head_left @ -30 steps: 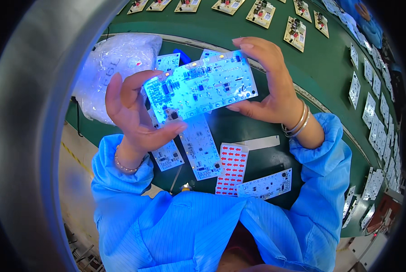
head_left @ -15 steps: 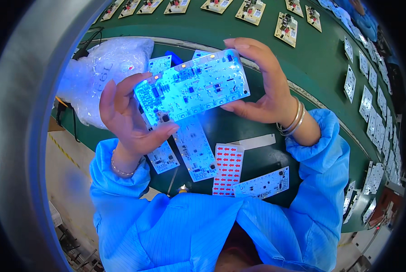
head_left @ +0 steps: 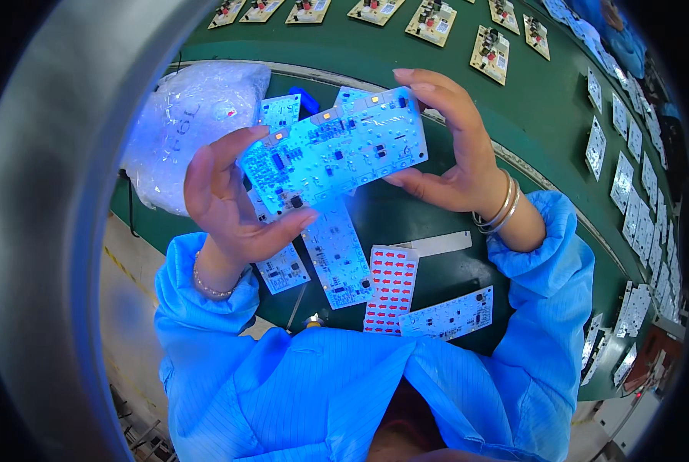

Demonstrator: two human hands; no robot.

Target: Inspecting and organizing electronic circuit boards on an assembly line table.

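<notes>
Between my two hands I hold a white circuit board (head_left: 337,150), raised above the table and lit by blue light. My left hand (head_left: 240,200) grips its left end, thumb at the lower edge and fingers at the upper one. At the right end, my right hand (head_left: 452,138) pinches the board between thumb and fingers. Beneath it lie a long white circuit board (head_left: 335,262) and a smaller-looking one (head_left: 284,269), both partly covered. Closer to my body are a sheet of red arrow stickers (head_left: 392,289) and another circuit board (head_left: 448,313).
A clear plastic bag (head_left: 194,131) with writing lies at the left. Yellowish boards with components (head_left: 431,21) line the far side of the green table (head_left: 383,58). Many white boards (head_left: 622,181) stand along the right. A curved grey rim (head_left: 52,200) blocks the left edge.
The held board and both hands have shifted slightly right, along with most of the scene. The board's tilt differs a little. Both hands keep their grip.
</notes>
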